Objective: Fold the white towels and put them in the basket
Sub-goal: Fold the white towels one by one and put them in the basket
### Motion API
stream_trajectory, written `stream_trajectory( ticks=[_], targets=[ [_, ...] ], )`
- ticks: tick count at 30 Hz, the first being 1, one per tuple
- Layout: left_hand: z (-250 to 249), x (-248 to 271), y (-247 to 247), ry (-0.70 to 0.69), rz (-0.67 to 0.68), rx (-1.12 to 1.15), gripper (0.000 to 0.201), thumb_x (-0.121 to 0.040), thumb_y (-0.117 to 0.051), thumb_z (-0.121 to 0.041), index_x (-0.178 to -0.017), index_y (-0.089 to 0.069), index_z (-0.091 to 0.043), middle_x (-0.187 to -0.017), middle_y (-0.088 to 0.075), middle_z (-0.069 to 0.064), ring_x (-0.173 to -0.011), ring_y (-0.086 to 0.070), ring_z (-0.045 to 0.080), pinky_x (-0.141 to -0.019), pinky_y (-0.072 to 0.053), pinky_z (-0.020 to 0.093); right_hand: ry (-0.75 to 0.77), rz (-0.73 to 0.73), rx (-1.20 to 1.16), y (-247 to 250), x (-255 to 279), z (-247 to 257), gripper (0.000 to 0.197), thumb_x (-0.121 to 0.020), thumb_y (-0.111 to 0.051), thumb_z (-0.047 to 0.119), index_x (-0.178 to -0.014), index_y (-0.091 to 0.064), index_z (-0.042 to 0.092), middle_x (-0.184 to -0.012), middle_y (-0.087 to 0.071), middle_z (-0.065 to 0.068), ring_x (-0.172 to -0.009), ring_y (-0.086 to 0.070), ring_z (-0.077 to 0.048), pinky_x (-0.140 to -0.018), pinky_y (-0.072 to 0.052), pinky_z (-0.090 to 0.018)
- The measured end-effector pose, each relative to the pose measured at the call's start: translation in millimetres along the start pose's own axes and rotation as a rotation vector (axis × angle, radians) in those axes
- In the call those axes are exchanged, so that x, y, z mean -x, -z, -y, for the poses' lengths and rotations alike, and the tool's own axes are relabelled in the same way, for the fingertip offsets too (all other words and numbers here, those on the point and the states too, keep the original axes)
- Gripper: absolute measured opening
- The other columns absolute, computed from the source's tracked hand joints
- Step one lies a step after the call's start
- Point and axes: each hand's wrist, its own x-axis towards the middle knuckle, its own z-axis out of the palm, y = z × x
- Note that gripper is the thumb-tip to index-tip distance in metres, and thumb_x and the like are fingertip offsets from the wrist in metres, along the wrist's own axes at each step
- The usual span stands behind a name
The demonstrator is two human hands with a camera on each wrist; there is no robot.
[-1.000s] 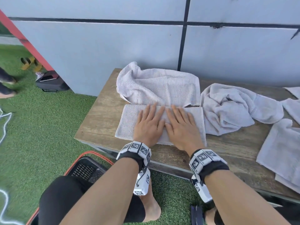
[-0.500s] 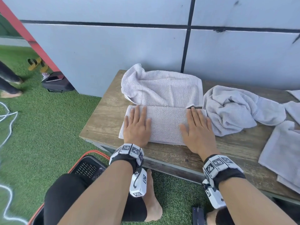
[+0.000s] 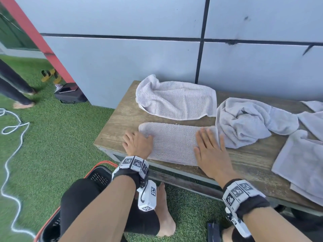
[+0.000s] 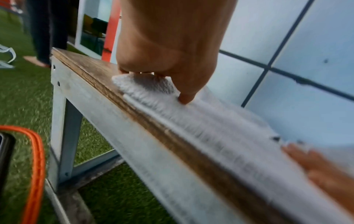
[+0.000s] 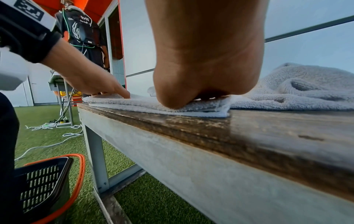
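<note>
A white towel (image 3: pixel 173 143), folded into a long strip, lies along the front of the wooden bench (image 3: pixel 120 123). My left hand (image 3: pixel 138 139) is at its left end, thumb on top and fingers curled round the edge; the left wrist view shows that end (image 4: pixel 145 86) pinched and slightly raised. My right hand (image 3: pixel 208 142) lies flat, fingers straight, on the strip's right end (image 5: pixel 210 106). The black basket with an orange rim (image 3: pixel 98 174) sits on the grass below the bench, by my left knee.
Behind the strip lies a loosely spread towel (image 3: pixel 176 100), to the right a crumpled one (image 3: pixel 244 123), and further towels (image 3: pixel 300 163) at the far right. A grey wall backs the bench. A white rope (image 3: pixel 10 154), a black bag (image 3: pixel 70 96) and another person's legs (image 3: pixel 15 88) are on the grass at left.
Both hands slid apart from the middle of the strip to its ends. The left hand went from lying flat to curling round the left end.
</note>
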Motion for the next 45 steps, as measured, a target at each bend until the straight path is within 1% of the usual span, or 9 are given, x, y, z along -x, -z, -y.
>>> stream_trajectory(
  ticks=[5, 9, 12, 16, 21, 25, 32, 36, 45],
  targets=[
    [-8, 3, 36, -0.058, 0.193, 0.253, 0.040, -0.088, -0.055, -0.016, -0.126, -0.056, -0.003, -0.111, -0.067, 0.015, -0.090, -0.066, 0.023, -0.073, -0.055, 0.031, 0.005, 0.150, -0.134, 19, 6, 5, 0.062, -0.104, -0.013, 0.043, -0.159, 0.002, 0.017, -0.166, 0.009, 0.000, -0.153, 0.012, -0.017, -0.123, 0.006, -0.048],
    [-43, 30, 69, -0.232, 0.191, 0.273, 0.022, -0.084, -0.059, -0.017, -0.105, -0.056, -0.012, -0.085, -0.059, 0.002, -0.079, -0.062, 0.019, -0.059, -0.047, 0.025, 0.025, 0.058, -0.338, 48, 6, 3, 0.049, -0.104, -0.028, 0.040, -0.144, -0.039, 0.015, -0.154, -0.038, -0.003, -0.146, -0.028, -0.026, -0.122, -0.016, -0.046],
    [-79, 64, 79, -0.464, 0.415, 0.476, 0.025, -0.090, -0.068, -0.030, -0.108, -0.056, -0.017, -0.095, -0.065, -0.001, -0.077, -0.066, 0.012, -0.063, -0.055, 0.027, -0.154, -0.002, -0.922, 68, 7, 4, 0.052, -0.103, -0.023, 0.052, -0.120, -0.059, 0.018, -0.120, -0.065, 0.000, -0.114, -0.058, -0.026, -0.100, -0.044, -0.041],
    [-89, 87, 53, -0.590, 0.570, 0.491, 0.037, -0.094, -0.063, -0.033, -0.129, -0.053, -0.025, -0.126, -0.059, -0.003, -0.092, -0.064, 0.008, -0.078, -0.055, 0.029, -0.581, 0.041, -1.565, 71, 7, -11, 0.072, -0.097, -0.036, 0.064, -0.155, -0.030, 0.021, -0.159, -0.033, -0.001, -0.145, -0.032, -0.020, -0.118, -0.028, -0.046],
    [-60, 90, 1, -0.676, 0.463, 0.150, 0.076, -0.088, -0.066, -0.029, -0.153, -0.027, -0.030, -0.164, -0.012, 0.003, -0.150, -0.016, 0.029, -0.118, -0.028, 0.054, -0.455, 0.103, -1.284, 60, 20, -30, 0.026, -0.099, -0.056, 0.012, -0.124, -0.059, 0.019, -0.125, -0.063, 0.001, -0.112, -0.058, -0.017, -0.104, -0.045, -0.040],
    [-46, 96, -22, -0.693, 0.455, 0.062, 0.084, -0.089, -0.062, -0.048, -0.156, -0.012, -0.043, -0.163, 0.021, -0.010, -0.152, 0.016, 0.025, -0.119, -0.010, 0.064, -0.434, -0.040, -1.022, 58, 22, -28, 0.028, -0.098, -0.056, 0.012, -0.125, -0.051, 0.013, -0.110, -0.057, 0.004, -0.100, -0.055, -0.014, -0.086, -0.040, -0.029],
    [-53, 103, -22, -0.658, 0.389, 0.113, 0.066, -0.096, -0.047, -0.059, -0.154, -0.021, -0.042, -0.164, 0.020, -0.005, -0.152, 0.017, 0.026, -0.118, -0.007, 0.062, -0.253, -0.298, -0.712, 41, 26, -29, 0.034, -0.095, -0.055, 0.016, -0.127, -0.046, 0.014, -0.125, -0.046, -0.005, -0.122, -0.043, -0.024, -0.098, -0.041, -0.038],
    [-57, 98, -24, -0.535, 0.197, 0.162, 0.063, -0.100, -0.042, -0.052, -0.155, -0.016, -0.034, -0.165, 0.015, 0.005, -0.152, 0.009, 0.032, -0.120, -0.012, 0.058, -0.075, -0.103, -0.452, 28, 31, -32, 0.049, -0.098, -0.053, 0.036, -0.142, -0.041, 0.018, -0.152, -0.027, -0.004, -0.143, -0.019, -0.027, -0.113, -0.035, -0.048],
    [-57, 102, -40, -1.006, 0.223, -0.165, 0.072, -0.095, -0.044, -0.062, -0.157, -0.013, -0.041, -0.166, 0.012, -0.008, -0.151, 0.020, 0.021, -0.123, 0.010, 0.050, -0.136, -0.207, -0.678, 14, 38, -50, 0.040, -0.095, -0.053, 0.009, -0.135, -0.051, 0.015, -0.138, -0.047, -0.008, -0.129, -0.038, -0.024, -0.110, -0.033, -0.040]
  ],
)
